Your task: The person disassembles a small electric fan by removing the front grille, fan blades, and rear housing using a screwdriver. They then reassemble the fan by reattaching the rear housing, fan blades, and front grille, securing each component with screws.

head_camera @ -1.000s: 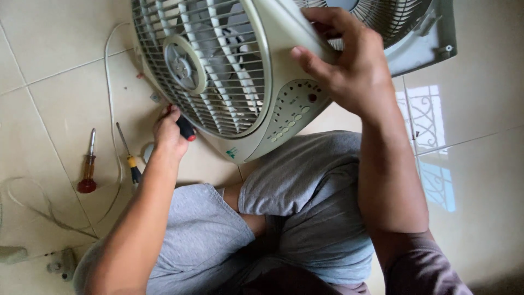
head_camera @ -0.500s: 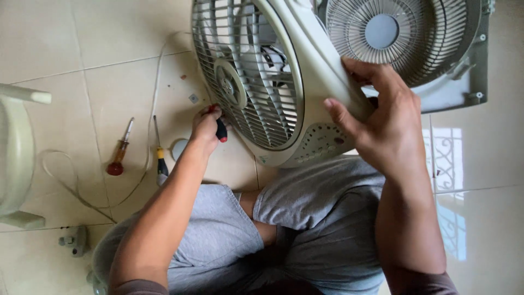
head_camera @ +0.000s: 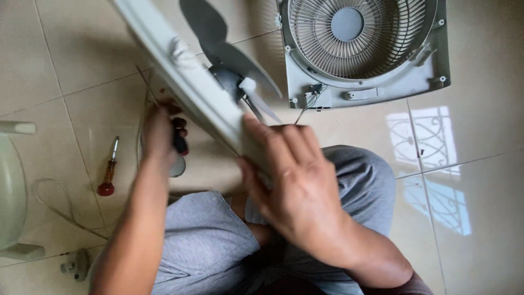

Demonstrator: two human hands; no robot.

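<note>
Your right hand (head_camera: 297,188) grips the edge of the white fan housing (head_camera: 180,76), tilted above your knees, while your left hand (head_camera: 158,136) is closed around a dark-handled tool (head_camera: 179,141). The floor (head_camera: 480,136) is glossy beige tile; near its top edge lies the other fan half with the grille (head_camera: 360,43), and a red screwdriver (head_camera: 108,170) lies toward the left edge.

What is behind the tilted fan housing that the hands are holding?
Behind the fan housing show a grey blade and the motor hub. The housing covers the other blades; the left hand grips a dark handle.
</note>
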